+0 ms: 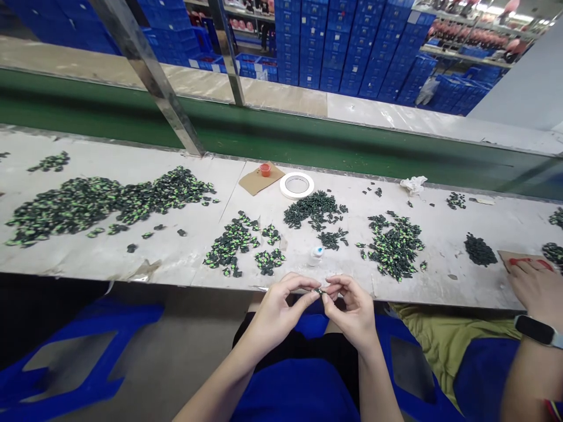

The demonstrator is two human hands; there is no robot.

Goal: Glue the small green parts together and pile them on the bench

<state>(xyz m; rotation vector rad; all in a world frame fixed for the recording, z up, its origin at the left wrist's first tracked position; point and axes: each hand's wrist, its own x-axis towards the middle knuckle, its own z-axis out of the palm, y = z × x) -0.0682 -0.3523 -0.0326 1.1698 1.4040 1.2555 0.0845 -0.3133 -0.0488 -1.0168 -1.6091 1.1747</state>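
Note:
Both hands meet at the table's front edge, pinching one small dark green part (319, 291) between their fingertips. My left hand (288, 302) grips its left side with thumb and forefinger. From the other side my right hand (350, 302) pinches it, its thumb below. Fingers cover much of the part, so its exact kind is hard to tell. Just beyond stands a small bottle (316, 254) with a blue tip. Behind that lies a pile of plain dark pieces (314, 209). To the left is a pile of dark pieces with bright green spots (229, 243), and a similar pile (396, 246) lies right.
A roll of white tape (285, 186) and a red-filled cup (264, 170) on cardboard (253, 186) sit at the back. A large heap (70, 205) covers the left. A co-worker's hand (534, 284) is at far right. A metal post (162, 88) rises behind the table.

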